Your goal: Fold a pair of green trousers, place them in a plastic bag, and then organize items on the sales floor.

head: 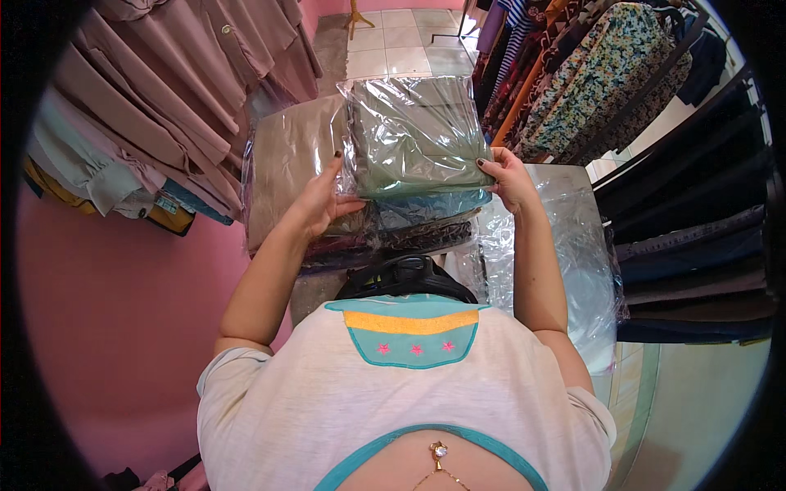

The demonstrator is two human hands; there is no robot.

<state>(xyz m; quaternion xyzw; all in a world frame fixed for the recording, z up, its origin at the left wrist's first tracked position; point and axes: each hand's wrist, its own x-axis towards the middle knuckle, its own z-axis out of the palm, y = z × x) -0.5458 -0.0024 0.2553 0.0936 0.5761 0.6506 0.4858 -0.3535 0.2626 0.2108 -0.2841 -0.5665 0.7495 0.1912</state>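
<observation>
A folded grey-green garment in a clear plastic bag (424,141) lies over a pile of bagged garments. My right hand (508,178) pinches its lower right corner, thumb on top and fingers at the edge. At its left side my left hand (322,199) is spread, fingers apart, over the boundary with a bagged beige garment (288,159); whether it touches the grey-green bag is unclear. Below my hands, a bagged blue garment (430,207) and a dark patterned one (424,235) show their folded edges in the pile.
Flat clear plastic bags (552,245) cover the table's right part. A black bag or pouch (408,276) is close to my body. Pink garments (166,80) hang at left, a floral garment (605,80) and dark trousers (694,258) at right. Tiled floor (399,40) lies beyond.
</observation>
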